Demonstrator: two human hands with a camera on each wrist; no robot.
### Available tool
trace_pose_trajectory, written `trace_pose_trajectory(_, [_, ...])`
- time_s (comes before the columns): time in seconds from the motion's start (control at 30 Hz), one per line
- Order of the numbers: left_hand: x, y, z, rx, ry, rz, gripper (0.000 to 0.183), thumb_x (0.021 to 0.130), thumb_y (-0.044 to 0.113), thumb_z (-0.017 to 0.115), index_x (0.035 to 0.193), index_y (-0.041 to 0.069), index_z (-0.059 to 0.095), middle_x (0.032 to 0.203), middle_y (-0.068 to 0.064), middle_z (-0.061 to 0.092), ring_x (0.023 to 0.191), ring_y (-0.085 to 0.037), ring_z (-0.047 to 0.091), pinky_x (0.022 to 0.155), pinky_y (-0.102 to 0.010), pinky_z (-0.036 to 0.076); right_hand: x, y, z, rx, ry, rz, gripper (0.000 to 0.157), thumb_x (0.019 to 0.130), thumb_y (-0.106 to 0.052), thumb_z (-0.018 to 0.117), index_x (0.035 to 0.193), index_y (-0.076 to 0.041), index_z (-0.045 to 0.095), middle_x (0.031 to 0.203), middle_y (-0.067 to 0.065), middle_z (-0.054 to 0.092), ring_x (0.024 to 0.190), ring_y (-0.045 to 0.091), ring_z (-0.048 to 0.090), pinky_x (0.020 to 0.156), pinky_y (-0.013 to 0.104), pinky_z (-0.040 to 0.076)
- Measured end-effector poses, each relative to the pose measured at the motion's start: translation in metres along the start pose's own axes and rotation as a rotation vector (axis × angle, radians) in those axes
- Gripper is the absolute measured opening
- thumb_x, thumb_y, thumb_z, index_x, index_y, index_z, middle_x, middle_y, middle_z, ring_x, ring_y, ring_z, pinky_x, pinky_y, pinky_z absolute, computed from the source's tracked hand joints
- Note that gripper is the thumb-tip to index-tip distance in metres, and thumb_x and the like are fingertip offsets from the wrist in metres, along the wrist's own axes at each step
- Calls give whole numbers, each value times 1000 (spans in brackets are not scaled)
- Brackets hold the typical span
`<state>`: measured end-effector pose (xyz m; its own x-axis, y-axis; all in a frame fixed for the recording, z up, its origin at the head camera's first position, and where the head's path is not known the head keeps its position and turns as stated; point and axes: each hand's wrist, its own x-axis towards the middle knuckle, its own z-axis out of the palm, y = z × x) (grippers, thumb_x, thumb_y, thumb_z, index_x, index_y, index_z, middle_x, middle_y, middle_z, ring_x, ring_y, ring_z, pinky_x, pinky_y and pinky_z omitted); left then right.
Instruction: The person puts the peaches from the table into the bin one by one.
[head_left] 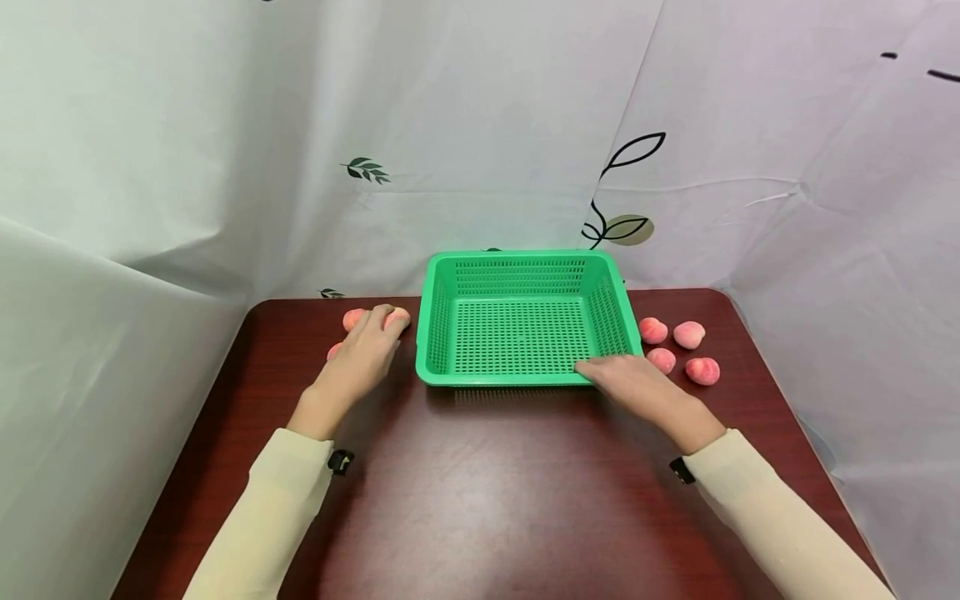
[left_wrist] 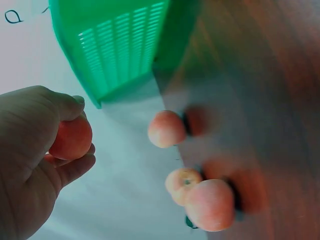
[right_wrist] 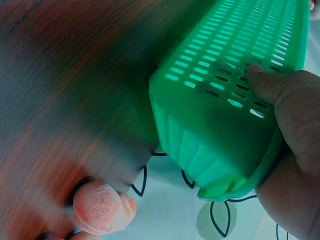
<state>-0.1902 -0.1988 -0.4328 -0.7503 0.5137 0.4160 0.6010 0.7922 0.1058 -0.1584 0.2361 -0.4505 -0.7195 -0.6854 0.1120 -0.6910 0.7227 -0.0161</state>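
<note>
A peach (left_wrist: 72, 137) is pinched between the thumb and fingers of my left hand (head_left: 352, 362), just left of the basket. Three other peaches are on the table by that hand, one of them (left_wrist: 166, 129) nearest the basket. My right hand (head_left: 637, 385) grips the green plastic basket (head_left: 424, 333) at its front right corner. In the right wrist view its thumb (right_wrist: 267, 85) presses the slotted outer wall; its other fingers are hidden there. Nothing lies on the basket's slotted floor in the head view.
Several peaches (head_left: 702, 371) sit on the dark wooden table (head_left: 480, 492) to the right of the basket. White cloth (head_left: 487, 125) with leaf prints hangs behind the table and along both sides.
</note>
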Motion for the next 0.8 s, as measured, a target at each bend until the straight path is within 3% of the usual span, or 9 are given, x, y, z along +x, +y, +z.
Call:
trace_pose_trajectory(0.17, [12, 2, -5, -1, 20, 47, 15, 100, -8, 54, 113, -2, 60, 119, -27, 58, 103, -46, 57, 88, -51, 54, 0, -1, -2, -1, 0, 0, 28, 90, 3, 66, 87, -19, 48, 74, -8, 53, 70, 12, 57, 65, 30, 47])
trace_pose_trajectory(0.4, [29, 3, -9, 40, 20, 89, 21, 95, -6, 64, 115, -1, 58, 115, -27, 59, 97, -45, 57, 86, -51, 53, 0, -1, -2, 14, 1, 2, 28, 91, 3, 65, 87, -19, 48, 74, -8, 52, 71, 11, 57, 65, 30, 47])
trace_pose_trajectory(0.53, [39, 3, -10, 9, 21, 102, 23, 92, -4, 70, 111, 0, 58, 113, -26, 60, 95, -44, 58, 85, -51, 53, 0, -1, -2, 25, 2, 5, 27, 92, 2, 64, 87, -19, 48, 75, -9, 52, 71, 11, 57, 66, 31, 47])
trace_pose_trajectory(0.8, [55, 3, -10, -37, -75, 79, 25, 95, -1, 68, 119, 0, 59, 121, -27, 59, 104, -44, 59, 90, -50, 54, 1, -2, -2, 29, -1, 12, 29, 92, 1, 65, 86, -20, 46, 75, -9, 52, 71, 11, 56, 65, 30, 46])
